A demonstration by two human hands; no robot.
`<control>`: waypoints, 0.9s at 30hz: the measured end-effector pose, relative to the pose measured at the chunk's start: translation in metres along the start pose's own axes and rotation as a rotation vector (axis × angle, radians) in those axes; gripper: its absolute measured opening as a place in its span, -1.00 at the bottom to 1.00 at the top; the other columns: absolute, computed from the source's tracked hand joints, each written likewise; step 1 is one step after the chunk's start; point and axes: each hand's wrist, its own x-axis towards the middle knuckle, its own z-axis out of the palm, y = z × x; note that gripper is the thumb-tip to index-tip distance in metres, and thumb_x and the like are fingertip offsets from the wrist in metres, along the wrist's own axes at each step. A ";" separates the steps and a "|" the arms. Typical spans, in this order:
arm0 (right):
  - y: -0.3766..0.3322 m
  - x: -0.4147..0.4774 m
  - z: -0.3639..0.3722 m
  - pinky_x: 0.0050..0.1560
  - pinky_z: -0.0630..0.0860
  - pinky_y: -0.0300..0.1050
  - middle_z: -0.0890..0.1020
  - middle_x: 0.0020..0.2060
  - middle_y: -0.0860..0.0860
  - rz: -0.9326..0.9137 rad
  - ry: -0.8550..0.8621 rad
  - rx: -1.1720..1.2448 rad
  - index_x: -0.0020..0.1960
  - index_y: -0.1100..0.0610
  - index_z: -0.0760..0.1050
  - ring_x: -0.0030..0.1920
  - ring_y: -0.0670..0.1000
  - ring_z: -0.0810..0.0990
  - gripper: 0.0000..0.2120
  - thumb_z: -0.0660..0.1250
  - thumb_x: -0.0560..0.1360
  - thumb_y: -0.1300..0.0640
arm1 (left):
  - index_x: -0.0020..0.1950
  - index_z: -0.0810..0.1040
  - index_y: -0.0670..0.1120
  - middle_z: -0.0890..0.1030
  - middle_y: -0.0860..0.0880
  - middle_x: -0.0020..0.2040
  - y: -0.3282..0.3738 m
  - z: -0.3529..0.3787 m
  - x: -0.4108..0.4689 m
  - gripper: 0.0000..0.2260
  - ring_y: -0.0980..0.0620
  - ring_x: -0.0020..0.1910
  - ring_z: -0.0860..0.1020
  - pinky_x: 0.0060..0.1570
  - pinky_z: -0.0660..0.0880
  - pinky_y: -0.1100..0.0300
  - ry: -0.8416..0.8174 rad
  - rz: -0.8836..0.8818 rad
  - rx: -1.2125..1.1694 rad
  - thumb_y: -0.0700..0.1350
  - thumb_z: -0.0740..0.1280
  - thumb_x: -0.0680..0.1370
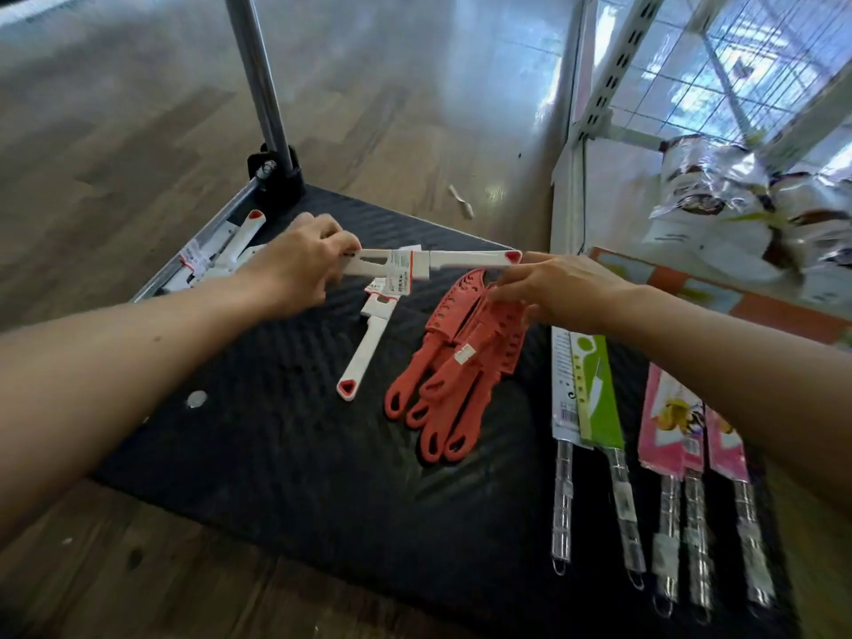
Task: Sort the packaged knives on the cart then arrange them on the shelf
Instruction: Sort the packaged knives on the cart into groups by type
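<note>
White knife held between both hands above the cart, sorting under way

The white knife lies level, long axis left to right, above the cart; the left hand pinches its sheath end, the right hand has fingers at the red-tipped handle end, though whether they grip it I cannot tell; below it lies another white knife, likely the pile it joins, nearer the left hand; beside that the red knives, then carded knives to the right; more white ones sit far left; label print is too blurred to read.
</note>
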 end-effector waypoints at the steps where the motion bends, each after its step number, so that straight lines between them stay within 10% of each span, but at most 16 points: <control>1: 0.002 -0.002 0.002 0.19 0.44 -0.05 0.34 0.41 -0.18 0.004 -0.013 0.011 0.42 -0.12 0.28 0.43 -0.03 0.26 -0.50 0.29 0.52 0.09 | 0.26 0.50 -0.21 0.48 -0.24 0.17 0.000 0.001 0.003 -0.64 -0.21 0.12 0.40 0.18 0.37 0.00 0.004 0.023 0.009 -0.33 0.33 0.46; 27: 0.002 -0.019 0.011 0.24 0.46 0.01 0.46 0.35 -0.11 -0.129 0.001 0.024 0.40 -0.09 0.33 0.36 0.03 0.43 -0.53 0.31 0.51 0.06 | 0.09 0.56 -0.20 0.56 -0.25 0.02 -0.039 0.000 0.038 -0.57 -0.31 0.02 0.50 -0.02 0.55 -0.18 0.162 0.435 0.185 -0.54 0.36 0.30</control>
